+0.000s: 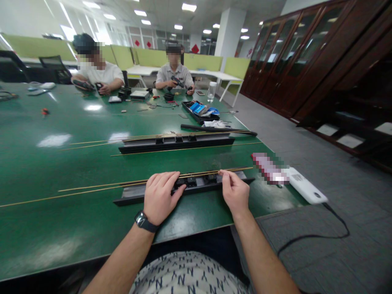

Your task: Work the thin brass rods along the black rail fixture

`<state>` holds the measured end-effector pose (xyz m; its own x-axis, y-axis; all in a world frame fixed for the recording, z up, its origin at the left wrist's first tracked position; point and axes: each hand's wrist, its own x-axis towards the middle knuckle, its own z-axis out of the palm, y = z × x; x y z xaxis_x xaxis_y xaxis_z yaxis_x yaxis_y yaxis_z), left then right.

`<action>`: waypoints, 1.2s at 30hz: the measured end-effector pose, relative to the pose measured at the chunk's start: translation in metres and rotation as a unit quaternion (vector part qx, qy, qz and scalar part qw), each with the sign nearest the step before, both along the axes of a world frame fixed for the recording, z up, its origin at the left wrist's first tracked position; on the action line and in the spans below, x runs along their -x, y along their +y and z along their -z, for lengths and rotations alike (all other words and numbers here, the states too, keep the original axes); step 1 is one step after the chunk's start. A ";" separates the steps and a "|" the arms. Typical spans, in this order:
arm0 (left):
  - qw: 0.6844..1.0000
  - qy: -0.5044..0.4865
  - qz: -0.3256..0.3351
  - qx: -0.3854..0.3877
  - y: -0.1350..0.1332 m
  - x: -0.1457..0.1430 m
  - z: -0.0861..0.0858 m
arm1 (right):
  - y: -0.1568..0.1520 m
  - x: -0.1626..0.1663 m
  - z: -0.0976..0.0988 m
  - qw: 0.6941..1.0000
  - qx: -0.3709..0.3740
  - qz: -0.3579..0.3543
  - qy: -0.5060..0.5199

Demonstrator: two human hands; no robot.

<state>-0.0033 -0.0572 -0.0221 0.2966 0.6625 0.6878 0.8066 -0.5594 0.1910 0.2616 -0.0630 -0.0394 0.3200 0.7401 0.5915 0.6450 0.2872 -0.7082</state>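
Note:
A long black power-strip housing lies across the green table just in front of me. Thin brass rods run along its far edge and stick out to the left. My left hand rests palm down on the housing's middle, fingers curled over its black socket modules. My right hand pinches the brass rod near the housing's right part, thumb and forefinger closed on it. A watch sits on my left wrist.
A second black housing with brass rods lies farther back. A white power strip with a black cable sits at the table's right corner. A black tray of parts and a plastic bottle stand beyond. Two people work with tools at the far end.

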 end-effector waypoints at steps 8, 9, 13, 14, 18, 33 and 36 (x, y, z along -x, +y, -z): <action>1.000 -0.002 0.000 0.002 0.000 0.000 0.000 | 0.001 -0.002 -0.003 0.996 0.016 0.083 0.029; 1.000 -0.001 0.000 0.002 0.000 0.000 0.000 | 0.001 -0.003 -0.003 0.996 0.017 0.080 0.028; 1.000 -0.001 0.001 0.002 0.000 0.000 0.000 | 0.000 -0.002 -0.002 0.999 0.009 0.038 0.005; 1.000 -0.001 0.001 0.002 0.000 0.001 0.000 | -0.001 -0.001 -0.002 1.000 0.006 0.028 0.000; 1.000 0.002 0.000 -0.002 -0.001 0.001 0.000 | -0.001 0.001 -0.003 0.999 0.000 0.031 0.007; 1.000 0.008 -0.002 -0.009 0.000 0.000 -0.001 | 0.000 0.002 0.000 1.000 0.000 0.012 0.012; 1.000 0.008 -0.002 -0.011 0.000 0.000 -0.002 | 0.001 0.001 -0.001 0.999 0.002 0.037 0.030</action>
